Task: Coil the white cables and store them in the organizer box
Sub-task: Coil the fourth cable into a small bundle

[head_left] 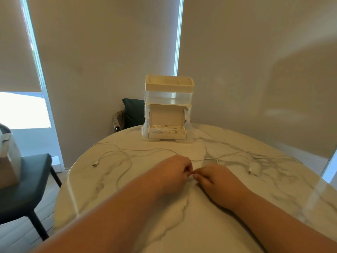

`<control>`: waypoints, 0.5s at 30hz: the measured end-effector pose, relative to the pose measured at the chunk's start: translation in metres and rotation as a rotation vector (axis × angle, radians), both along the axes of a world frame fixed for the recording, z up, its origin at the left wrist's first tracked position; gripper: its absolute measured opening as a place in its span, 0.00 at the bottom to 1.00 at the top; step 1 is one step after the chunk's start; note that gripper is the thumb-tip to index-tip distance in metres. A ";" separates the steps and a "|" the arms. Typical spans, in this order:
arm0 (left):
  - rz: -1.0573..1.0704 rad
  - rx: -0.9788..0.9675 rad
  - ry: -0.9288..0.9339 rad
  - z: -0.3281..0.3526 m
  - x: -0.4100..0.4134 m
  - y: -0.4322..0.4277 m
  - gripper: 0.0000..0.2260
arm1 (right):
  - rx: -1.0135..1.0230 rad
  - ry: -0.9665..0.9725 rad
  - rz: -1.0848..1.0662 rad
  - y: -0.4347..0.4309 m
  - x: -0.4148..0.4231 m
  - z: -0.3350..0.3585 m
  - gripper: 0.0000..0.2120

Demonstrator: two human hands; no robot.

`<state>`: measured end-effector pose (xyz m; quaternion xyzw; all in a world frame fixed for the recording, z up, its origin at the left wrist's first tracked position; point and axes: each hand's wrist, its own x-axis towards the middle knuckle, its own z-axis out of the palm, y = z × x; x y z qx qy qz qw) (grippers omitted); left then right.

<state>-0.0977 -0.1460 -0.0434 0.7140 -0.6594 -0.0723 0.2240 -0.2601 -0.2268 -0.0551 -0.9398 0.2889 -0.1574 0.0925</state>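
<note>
White cable (206, 159) pinched by left hand (176, 173), right hand (216, 180)

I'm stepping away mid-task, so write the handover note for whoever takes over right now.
Left hand and right hand: fingertips meet at table centre, apparently pinching a white cable between them.
Uncoiled: left cables and right cables sprawl loose on the marble table.
Organizer box stands at the far edge; its open tray already holds some white items.
Left: coil every loose cable, store it.
</note>
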 end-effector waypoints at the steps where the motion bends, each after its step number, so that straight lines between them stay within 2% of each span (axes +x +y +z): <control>1: -0.005 -0.024 0.005 0.000 0.000 -0.001 0.03 | 0.028 -0.026 0.011 -0.002 0.000 0.000 0.12; 3: -0.002 -0.026 0.040 -0.002 0.001 -0.001 0.03 | 0.041 -0.030 -0.016 -0.006 -0.001 -0.001 0.11; 6: 0.061 0.076 0.115 -0.004 0.011 0.003 0.10 | 0.017 -0.017 -0.060 -0.015 -0.003 -0.004 0.10; 11: 0.102 0.131 -0.012 0.003 0.033 0.006 0.04 | 0.027 -0.045 -0.078 -0.022 -0.009 -0.002 0.10; 15: 0.136 0.158 0.092 0.003 0.038 0.006 0.08 | 0.021 -0.042 -0.077 -0.022 -0.011 -0.001 0.10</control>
